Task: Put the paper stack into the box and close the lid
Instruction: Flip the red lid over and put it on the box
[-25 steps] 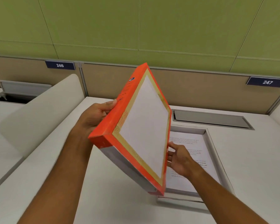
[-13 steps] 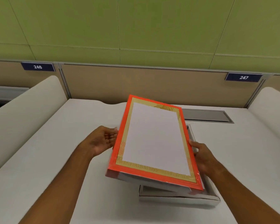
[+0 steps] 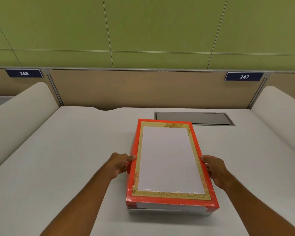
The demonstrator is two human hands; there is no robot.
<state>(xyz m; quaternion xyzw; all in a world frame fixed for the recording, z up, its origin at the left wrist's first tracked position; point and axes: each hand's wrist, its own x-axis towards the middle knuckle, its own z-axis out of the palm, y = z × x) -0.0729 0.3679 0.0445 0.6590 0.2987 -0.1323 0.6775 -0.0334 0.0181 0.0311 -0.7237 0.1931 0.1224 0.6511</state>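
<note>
White surface (image 3: 58,159), near centre: grey box (image 3: 169,212) under orange-edged lid (image 3: 169,160), gold border, blank white panel. Left hand (image 3: 120,163) and right hand (image 3: 215,169) fingers clasp lid's long sides. Beyond: grey recessed hatch (image 3: 193,118); partition labels "246" (image 3: 24,73), "247" (image 3: 244,76).

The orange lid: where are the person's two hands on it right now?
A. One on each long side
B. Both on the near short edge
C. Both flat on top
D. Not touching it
A: the left hand grips the orange lid on its left long side, the right hand on its right.
</note>
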